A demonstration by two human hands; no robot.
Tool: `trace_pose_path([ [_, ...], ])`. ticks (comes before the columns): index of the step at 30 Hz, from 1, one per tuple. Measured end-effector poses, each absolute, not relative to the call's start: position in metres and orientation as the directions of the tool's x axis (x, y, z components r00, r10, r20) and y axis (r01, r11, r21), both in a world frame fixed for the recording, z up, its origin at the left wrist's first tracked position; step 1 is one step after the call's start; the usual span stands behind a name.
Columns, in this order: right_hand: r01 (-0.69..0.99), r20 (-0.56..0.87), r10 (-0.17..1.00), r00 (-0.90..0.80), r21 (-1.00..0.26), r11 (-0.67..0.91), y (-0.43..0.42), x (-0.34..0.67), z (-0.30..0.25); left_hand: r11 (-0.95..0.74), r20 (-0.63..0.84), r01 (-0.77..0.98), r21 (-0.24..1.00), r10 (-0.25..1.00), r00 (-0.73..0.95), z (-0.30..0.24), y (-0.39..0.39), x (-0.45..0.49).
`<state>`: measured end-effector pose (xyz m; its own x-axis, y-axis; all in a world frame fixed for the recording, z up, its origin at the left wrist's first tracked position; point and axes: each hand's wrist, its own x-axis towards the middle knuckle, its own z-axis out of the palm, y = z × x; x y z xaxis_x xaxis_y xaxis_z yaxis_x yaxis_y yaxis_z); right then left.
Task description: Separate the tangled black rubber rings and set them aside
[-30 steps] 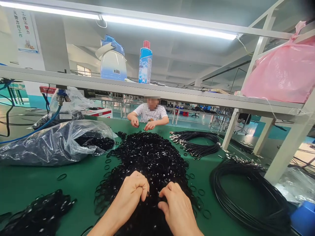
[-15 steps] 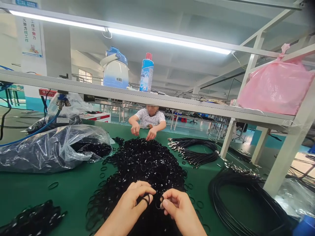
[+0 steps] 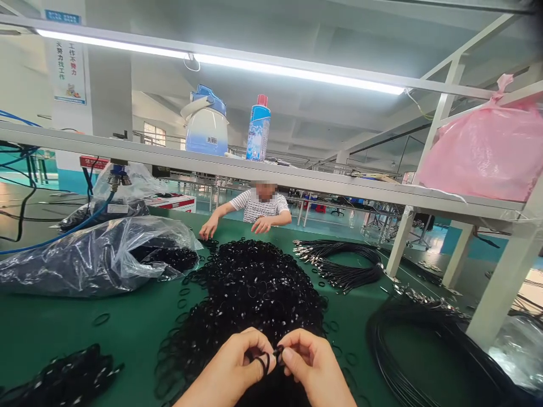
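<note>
From here I read my left hand (image 3: 227, 367) as closed on a couple of small black rubber rings (image 3: 263, 364), which hang in a loop below the fingers, while my right hand (image 3: 314, 362) pinches at least one more ring between thumb and forefinger, the two hands almost touching. Both work over the near end of a heaped pile of rings (image 3: 254, 288) at the middle of the green counter (image 3: 63, 322), close to its near edge. My worry is snagging: the rings lie interlaced, so a quick pull could drag neighbours out with the ones I hold, and black on black makes a doubled pick hard to spot through this camera. Loose rings lying around the pile could also get among the coiled black cables (image 3: 339, 265) on the right. A co-worker (image 3: 261, 206) reaches toward the far side of the pile. Above, a shelf (image 3: 254, 165) carries a spray can (image 3: 258, 129), its label too small to read, and a white-and-blue container (image 3: 206, 133) with a barcode. A poster (image 3: 70, 73) on the pillar reads 工作不努力 and 天努力找工作.
</note>
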<state>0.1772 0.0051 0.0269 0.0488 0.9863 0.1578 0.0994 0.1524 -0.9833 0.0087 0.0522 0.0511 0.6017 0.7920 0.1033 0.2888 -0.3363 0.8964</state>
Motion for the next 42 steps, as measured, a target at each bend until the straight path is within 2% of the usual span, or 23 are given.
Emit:
trace_pose_path([
  [6,0.062,0.182,0.979,0.094,-0.982,0.177,0.002,0.175,0.031,-0.251,0.039,0.275,0.928,0.8,0.599,0.055,0.049,0.007],
  [14,0.119,0.213,0.97,0.121,-0.973,0.199,-0.002,0.172,0.035,-0.199,0.008,0.26,0.945,0.81,0.587,0.056,0.047,0.006],
  [18,0.12,0.204,0.972,0.12,-0.974,0.19,-0.003,0.171,0.038,-0.209,0.016,0.258,0.943,0.805,0.593,0.061,0.046,0.005],
  [24,0.263,0.182,0.962,0.203,-0.957,0.125,-0.003,0.167,0.031,-0.262,0.063,0.254,0.931,0.801,0.595,0.06,0.047,0.006],
  [30,0.287,0.137,0.978,0.156,-0.954,0.088,-0.004,0.169,0.028,-0.308,0.077,0.276,0.911,0.781,0.619,0.058,0.047,0.004],
  [36,0.457,0.203,0.945,0.257,-0.887,0.066,-0.004,0.18,0.039,-0.367,0.138,0.312,0.876,0.812,0.567,0.068,0.051,-0.004],
  [42,0.711,0.247,0.911,0.331,-0.7,-0.069,-0.005,0.187,0.037,-0.393,0.162,0.378,0.839,0.842,0.515,0.067,0.059,-0.008],
])
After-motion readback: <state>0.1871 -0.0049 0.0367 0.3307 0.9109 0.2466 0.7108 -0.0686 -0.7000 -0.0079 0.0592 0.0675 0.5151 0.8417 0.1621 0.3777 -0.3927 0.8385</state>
